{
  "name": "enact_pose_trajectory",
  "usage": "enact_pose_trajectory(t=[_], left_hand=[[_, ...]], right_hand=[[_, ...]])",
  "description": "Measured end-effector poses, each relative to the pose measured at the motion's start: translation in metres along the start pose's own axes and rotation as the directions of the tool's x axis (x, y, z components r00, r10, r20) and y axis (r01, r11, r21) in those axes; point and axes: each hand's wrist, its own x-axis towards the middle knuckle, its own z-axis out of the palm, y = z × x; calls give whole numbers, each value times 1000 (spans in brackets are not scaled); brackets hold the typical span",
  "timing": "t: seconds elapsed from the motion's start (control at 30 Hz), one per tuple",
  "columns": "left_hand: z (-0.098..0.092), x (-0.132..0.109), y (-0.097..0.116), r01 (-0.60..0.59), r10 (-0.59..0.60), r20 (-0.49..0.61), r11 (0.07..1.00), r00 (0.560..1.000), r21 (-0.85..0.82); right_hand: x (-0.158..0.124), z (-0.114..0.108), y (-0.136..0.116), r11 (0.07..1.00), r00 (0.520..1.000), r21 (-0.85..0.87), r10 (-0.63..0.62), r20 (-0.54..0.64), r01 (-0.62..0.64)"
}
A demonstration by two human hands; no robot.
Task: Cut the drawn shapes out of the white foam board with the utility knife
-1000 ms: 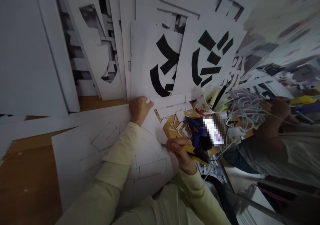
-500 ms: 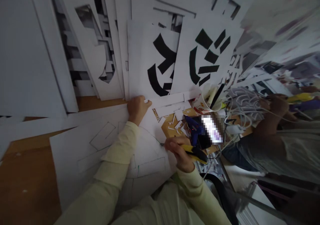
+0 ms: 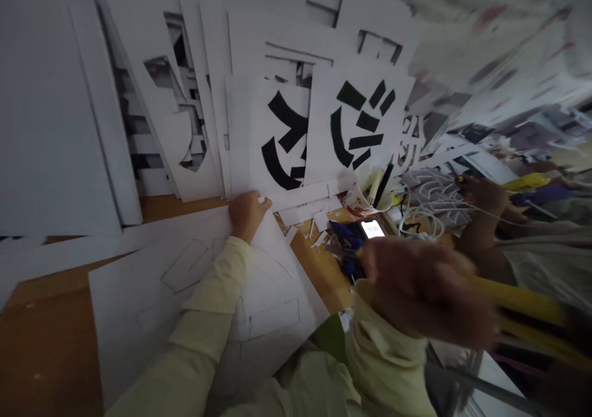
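My right hand point(image 3: 425, 293) is raised close to the camera and smeared by motion. It is closed around a yellow-and-black utility knife point(image 3: 518, 300), whose metal blade points left. On the table lies a large white board point(image 3: 272, 343) with drawn outlines of angular shapes in pencil and green. At its far edge, my left hand point(image 3: 250, 213) grips the board with curled fingers, the thumb sticking out to the right. What its fingertips press on is hidden. My left forearm crosses over part of the drawn lines.
White boards with cut-out character shapes point(image 3: 358, 121) lean at the back. A paper cup point(image 3: 363, 201) with pens, a phone point(image 3: 372, 228), a blue glue gun point(image 3: 346, 238) and white scraps sit at the right. Beyond the cables point(image 3: 430, 222), a co-worker's hand point(image 3: 485, 198) is near cut white pieces.
My right hand has lifted off the board with the utility knife and swung right, nearer the camera. My left hand stays at the board's far edge. The view has shifted slightly.
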Motion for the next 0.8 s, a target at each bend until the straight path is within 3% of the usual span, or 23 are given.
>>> enact_pose_trajectory(t=[0.07, 0.13, 0.2, 0.23, 0.3, 0.37, 0.47, 0.63, 0.7, 0.8], left_hand=[[-2, 0, -1, -1, 1, 6, 1000, 1000, -1], [-4, 1, -3, -12, 13, 36, 1000, 999, -19], [-10, 3, -4, -42, 46, 74, 998, 996, -50], [-14, 5, -5, -58, 64, 90, 996, 994, -65], [-27, 10, -7, -87, 95, 102, 993, 990, -83], [-49, 18, -8, -101, 109, 88, 991, 990, -89], [-98, 34, -10, -94, 95, 3, 991, 995, -93], [-188, 39, -27, -36, 6, -245, 992, 970, -118], [-205, 28, -43, 9, -52, -326, 991, 944, -131], [-199, 4, -75, 111, -158, -360, 983, 919, -147]], right_hand=[[-2, -11, -29, 986, 986, -13, -167, 24, 168], [-12, -21, -40, 976, 982, -113, -184, 48, 188], [-25, -29, -35, 973, 978, -137, -197, -68, 187], [-32, -33, -30, 976, 962, -125, -198, -187, 177], [-44, -42, -19, 993, 955, -87, -101, -279, 79], [-54, -53, -14, 999, 960, 7, 38, -279, -37], [-67, -71, -15, 972, 950, 162, 203, -238, -167], [-77, -86, 1, 918, 952, 339, 267, -146, -206], [-74, -84, 18, 912, 967, 369, 234, -103, -181], [-69, -73, 48, 930, 989, 356, 129, -79, -93]])
